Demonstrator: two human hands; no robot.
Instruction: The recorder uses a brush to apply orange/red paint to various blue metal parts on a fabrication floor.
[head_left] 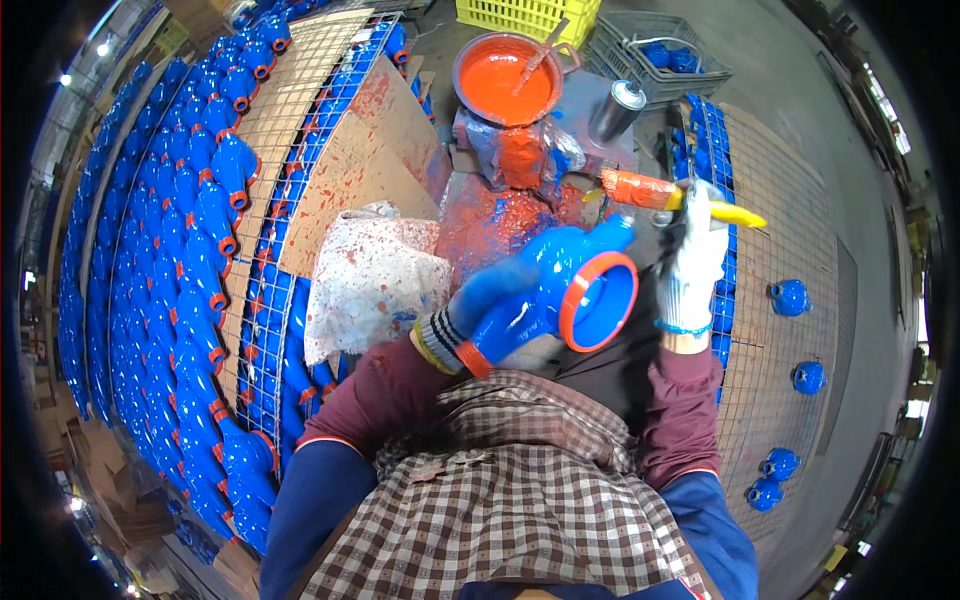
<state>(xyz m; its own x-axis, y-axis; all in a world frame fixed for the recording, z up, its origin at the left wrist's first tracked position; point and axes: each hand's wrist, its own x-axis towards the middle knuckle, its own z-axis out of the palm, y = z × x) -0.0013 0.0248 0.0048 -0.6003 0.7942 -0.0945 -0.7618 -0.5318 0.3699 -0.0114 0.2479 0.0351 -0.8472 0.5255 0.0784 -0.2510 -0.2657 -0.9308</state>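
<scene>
A glossy blue cast valve body [545,275] with an orange-red ring round its wide open mouth hangs in front of my apron. My left hand [490,292], in a blue-stained knit glove, grips it from the left side; some of the fingers are blurred or behind the casting. The casting's lower left end also bears an orange-red edge. To its right, my right hand [692,255] in a white glove is closed on a paintbrush [640,188], whose yellow handle points right. Orange-red paint coats the brush's left end, which sits above the casting and apart from it.
Ahead stands a pot [459,80] of orange-red paint with a stirring stick [540,55]. A spray can [617,108] is right of it. A paint-spotted cloth [375,275] lies left. Rows of blue castings [190,270] fill the left; a mesh rack [775,330] holds several at right.
</scene>
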